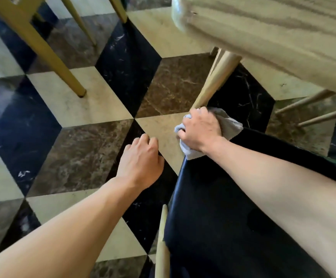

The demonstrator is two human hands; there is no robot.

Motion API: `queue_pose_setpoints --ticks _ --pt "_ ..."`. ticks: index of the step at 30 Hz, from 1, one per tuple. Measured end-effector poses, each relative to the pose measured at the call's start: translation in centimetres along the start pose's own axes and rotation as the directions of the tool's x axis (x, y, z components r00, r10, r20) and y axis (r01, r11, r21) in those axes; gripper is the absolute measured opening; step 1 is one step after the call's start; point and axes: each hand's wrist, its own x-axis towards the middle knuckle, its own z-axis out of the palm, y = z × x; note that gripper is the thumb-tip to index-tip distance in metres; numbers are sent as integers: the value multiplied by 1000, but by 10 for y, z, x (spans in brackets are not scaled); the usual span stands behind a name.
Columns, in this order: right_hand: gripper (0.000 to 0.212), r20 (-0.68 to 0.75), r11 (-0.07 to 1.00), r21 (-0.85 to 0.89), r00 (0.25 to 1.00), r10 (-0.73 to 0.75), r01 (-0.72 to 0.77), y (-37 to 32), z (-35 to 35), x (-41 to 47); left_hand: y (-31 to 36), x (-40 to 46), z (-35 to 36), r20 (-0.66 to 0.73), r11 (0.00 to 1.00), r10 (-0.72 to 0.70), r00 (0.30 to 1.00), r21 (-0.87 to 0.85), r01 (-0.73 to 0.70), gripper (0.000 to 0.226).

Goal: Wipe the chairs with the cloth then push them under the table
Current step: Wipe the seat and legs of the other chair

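Observation:
A chair with a black padded seat and pale wooden legs stands at the lower right. My right hand is shut on a grey cloth, pressing it against the seat's far corner, just below a table leg. The light wooden table fills the upper right, its tapered leg coming down right beside the cloth. My left hand hovers over the floor to the left of the seat, fingers loosely curled, holding nothing.
Yellow-tan legs of other furniture stand at the upper left. More pale wooden rungs show at the right under the table. The floor is a cube pattern of cream, brown and black marble tiles.

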Motion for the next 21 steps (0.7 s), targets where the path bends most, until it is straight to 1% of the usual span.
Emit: queue_pose_setpoints --ticks 1,2,3,4,6,9,11,13,14,15,17,18,19,21 --pt "49 -14 999 -38 1000 -27 27 -7 3 -10 -1 -1 1 6 1000 -2 1000 -8 2 23" --pt "51 -19 994 -53 995 -101 100 -15 7 -24 -2 -2 2 16 1000 0 1000 -11 0 24" --pt "51 1 974 -55 975 -222 221 -26 10 -43 -4 -5 2 25 999 -10 1000 -31 11 25" --pt "50 21 944 -33 944 -328 329 -36 15 -65 -5 -8 3 35 999 -14 999 -47 16 25" --pt "43 46 882 42 881 -471 469 -56 34 -112 -7 -12 3 26 998 2 1000 -66 -1 25" --pt "37 49 787 109 787 -615 608 -73 64 -156 -10 -14 1 2 997 14 1000 -76 -14 24" --pt "36 24 734 108 736 -676 671 -69 69 -156 -12 -17 1 7 997 15 1000 -70 -15 24" --pt "37 0 684 69 685 -728 726 -58 64 -139 -12 -20 3 19 997 21 1000 -70 -20 24" --pt "38 -11 693 28 693 -721 721 -49 58 -124 -12 -21 3 23 997 22 999 -73 -20 24" --pt "41 -27 740 -16 740 -673 672 -39 51 -108 -11 -23 4 25 997 26 999 -78 -24 25" --pt "48 -45 861 -99 862 -504 498 -16 31 -74 -10 -28 5 26 996 26 999 -89 -23 25" --pt "50 -41 898 -139 904 -426 417 -7 22 -58 -10 -29 5 29 995 25 999 -93 -22 27" --pt "51 -37 918 -166 928 -371 361 -2 17 -48 -9 -32 5 33 995 26 999 -101 -23 28" --pt "50 -2 935 -194 953 -303 297 -3 12 -38 -8 -37 5 35 993 23 999 -113 -18 28"
